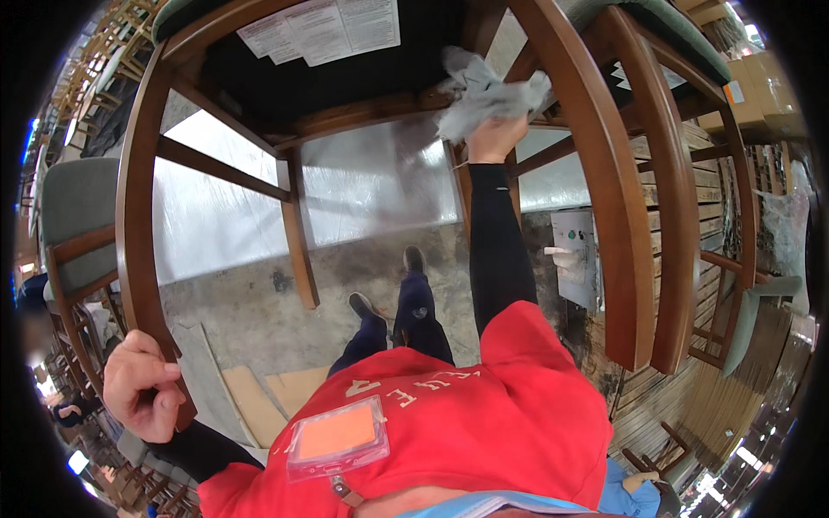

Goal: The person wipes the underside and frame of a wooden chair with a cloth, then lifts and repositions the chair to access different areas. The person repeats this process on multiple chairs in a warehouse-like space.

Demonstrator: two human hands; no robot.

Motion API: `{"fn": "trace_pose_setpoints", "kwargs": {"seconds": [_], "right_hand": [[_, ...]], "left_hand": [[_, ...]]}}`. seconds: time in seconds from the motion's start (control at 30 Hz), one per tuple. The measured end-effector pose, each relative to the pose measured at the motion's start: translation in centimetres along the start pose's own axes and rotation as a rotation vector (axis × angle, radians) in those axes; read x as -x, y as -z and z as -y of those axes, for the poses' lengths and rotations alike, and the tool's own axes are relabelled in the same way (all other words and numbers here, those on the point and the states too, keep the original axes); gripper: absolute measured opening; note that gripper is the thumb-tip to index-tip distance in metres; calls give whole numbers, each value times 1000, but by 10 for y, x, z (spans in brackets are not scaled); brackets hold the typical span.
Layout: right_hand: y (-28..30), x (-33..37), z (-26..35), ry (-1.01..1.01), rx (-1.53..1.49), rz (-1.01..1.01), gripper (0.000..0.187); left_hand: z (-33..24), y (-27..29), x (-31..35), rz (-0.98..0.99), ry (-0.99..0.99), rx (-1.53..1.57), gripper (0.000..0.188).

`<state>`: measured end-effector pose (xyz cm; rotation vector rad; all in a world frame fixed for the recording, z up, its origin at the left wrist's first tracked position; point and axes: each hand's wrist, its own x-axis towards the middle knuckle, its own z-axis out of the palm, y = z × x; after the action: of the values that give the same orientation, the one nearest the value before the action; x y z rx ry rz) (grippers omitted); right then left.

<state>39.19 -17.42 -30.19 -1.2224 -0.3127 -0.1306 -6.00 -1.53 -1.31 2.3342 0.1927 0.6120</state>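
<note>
A wooden chair with brown legs (138,198) and a dark underside (328,91) is in front of me, tilted so that its underside shows. My right hand (498,138) is stretched forward, closed on a crumpled grey-white cloth (488,91). That cloth is beside the chair's right-hand wooden parts; whether it touches them is hard to tell. My left hand (142,386), fingers curled, is at the lower end of the chair's left leg and overlaps it. Anything inside those fingers is hidden. White printed sheets (354,34) are on the underside.
More wooden chairs stand close by: one at the right (673,173) and a grey-padded one at the left (82,207). Shiny plastic sheeting (363,190) lies behind the legs. A grey control box (574,246), stacked wooden slats (725,406) and cartons (764,95) are at the right.
</note>
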Motion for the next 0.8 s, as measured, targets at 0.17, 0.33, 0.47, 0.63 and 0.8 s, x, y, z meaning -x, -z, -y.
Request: {"fn": "trace_pose_setpoints", "kwargs": {"seconds": [0.17, 0.33, 0.47, 0.63, 0.8], "right_hand": [[57, 55, -91, -323, -55, -84, 40], [-49, -17, 40, -507, -816, -152, 38], [-40, -31, 36, 315, 496, 81, 41], [50, 67, -74, 159, 1092, 264, 80], [-17, 152, -58, 8, 538, 118, 48]], "left_hand": [[-4, 8, 5, -9, 59, 26, 22], [-13, -8, 11, -61, 188, 2, 16], [-23, -6, 0, -54, 139, -26, 17], [-17, 6, -4, 1, 78, 4, 26], [-17, -5, -5, -24, 13, 41, 32]]}}
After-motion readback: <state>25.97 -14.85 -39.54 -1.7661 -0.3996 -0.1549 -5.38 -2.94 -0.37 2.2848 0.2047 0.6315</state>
